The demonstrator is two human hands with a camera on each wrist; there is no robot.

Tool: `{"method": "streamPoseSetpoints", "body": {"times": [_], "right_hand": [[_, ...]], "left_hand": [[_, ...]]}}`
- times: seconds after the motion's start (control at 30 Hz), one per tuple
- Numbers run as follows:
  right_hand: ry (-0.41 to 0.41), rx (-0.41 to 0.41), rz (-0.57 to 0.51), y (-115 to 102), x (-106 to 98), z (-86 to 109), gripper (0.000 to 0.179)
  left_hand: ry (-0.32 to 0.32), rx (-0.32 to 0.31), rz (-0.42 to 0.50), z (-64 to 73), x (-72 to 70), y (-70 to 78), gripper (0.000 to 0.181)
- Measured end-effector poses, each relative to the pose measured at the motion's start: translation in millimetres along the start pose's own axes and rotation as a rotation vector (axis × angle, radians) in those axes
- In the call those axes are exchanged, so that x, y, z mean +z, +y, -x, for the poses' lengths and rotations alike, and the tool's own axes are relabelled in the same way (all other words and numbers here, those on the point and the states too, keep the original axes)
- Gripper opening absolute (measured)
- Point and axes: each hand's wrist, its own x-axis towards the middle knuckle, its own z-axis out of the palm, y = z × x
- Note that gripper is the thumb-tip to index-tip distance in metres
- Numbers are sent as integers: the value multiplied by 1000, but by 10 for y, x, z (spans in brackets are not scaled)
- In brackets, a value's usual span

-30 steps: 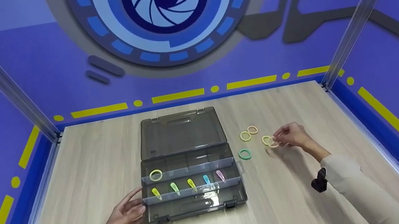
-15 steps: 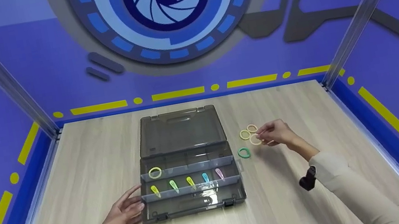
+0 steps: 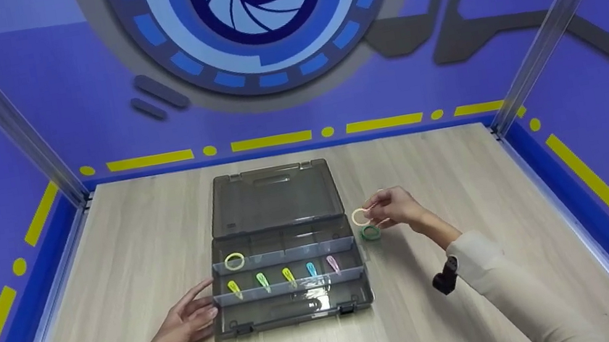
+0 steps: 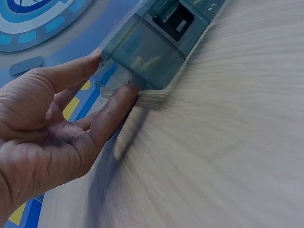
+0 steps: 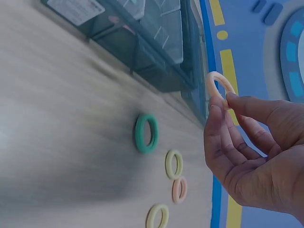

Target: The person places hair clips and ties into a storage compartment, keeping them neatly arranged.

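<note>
Wooden tabletop (image 3: 87, 322), right fingers (image 5: 256, 108) pinching 1 pale ring (image 5: 211, 86), now nearer the box (image 3: 264, 315), left fingers (image 4: 73, 74) apart against its side.

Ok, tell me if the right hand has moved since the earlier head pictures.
Yes. In the head view, the right hand, pinching a pale ring, has moved left, closer to the open box.

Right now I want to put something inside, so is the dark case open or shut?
Open: the lid of the dark case is folded back on the far side, leaving the hair clips uncovered.
</note>
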Motion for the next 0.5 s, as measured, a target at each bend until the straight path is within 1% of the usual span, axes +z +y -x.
{"method": "streamPoseSetpoints", "body": {"times": [0.17, 0.27, 0.37, 0.5], "right_hand": [[-14, -28, 32, -94, 150, -52, 23], [-19, -47, 49, -159, 260, -82, 23], [-36, -55, 36, -208, 390, -125, 22], [-63, -77, 10, -255, 573, -188, 19]], "left_hand": [[9, -8, -6, 2, 7, 2, 73], [9, -1, -10, -4, 10, 2, 74], [14, -2, -12, -14, 10, 0, 75], [25, -20, -11, -2, 1, 2, 76]]}}
